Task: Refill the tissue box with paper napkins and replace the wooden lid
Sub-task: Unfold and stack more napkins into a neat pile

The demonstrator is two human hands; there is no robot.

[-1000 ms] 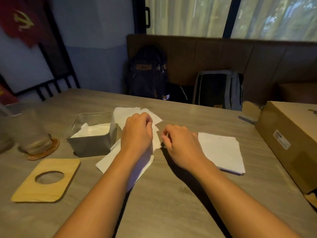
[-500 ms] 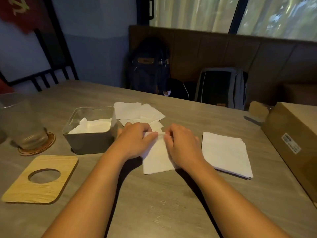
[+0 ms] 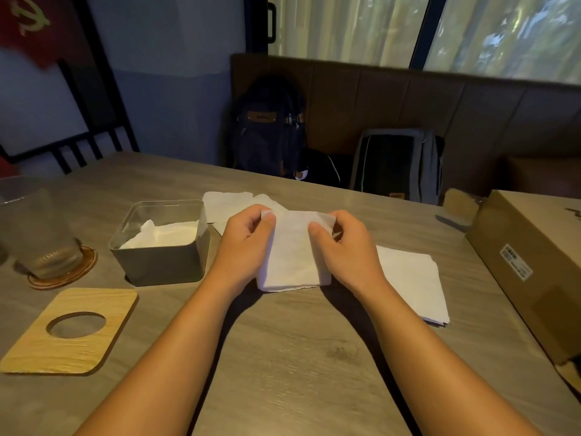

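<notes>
A white paper napkin [image 3: 294, 256] is held up off the table by its top corners. My left hand [image 3: 248, 237] pinches the left corner and my right hand [image 3: 341, 243] pinches the right one. To the left stands the grey tissue box [image 3: 160, 262], uncovered, with white napkins lying inside. The wooden lid [image 3: 70, 332], with a round hole, lies flat on the table in front of the box. A stack of napkins [image 3: 412, 284] rests right of my hands, and loose napkins [image 3: 228, 204] lie behind them.
A drinking glass [image 3: 34, 228] stands on a round coaster [image 3: 64, 272] at the far left. A cardboard box [image 3: 534, 262] sits at the table's right edge. Two backpacks [image 3: 270, 127] rest on the bench behind the table.
My hands pulled one napkin from the loose pile toward me, then gripped its top corners and lifted it. The view shifted slightly downward.
</notes>
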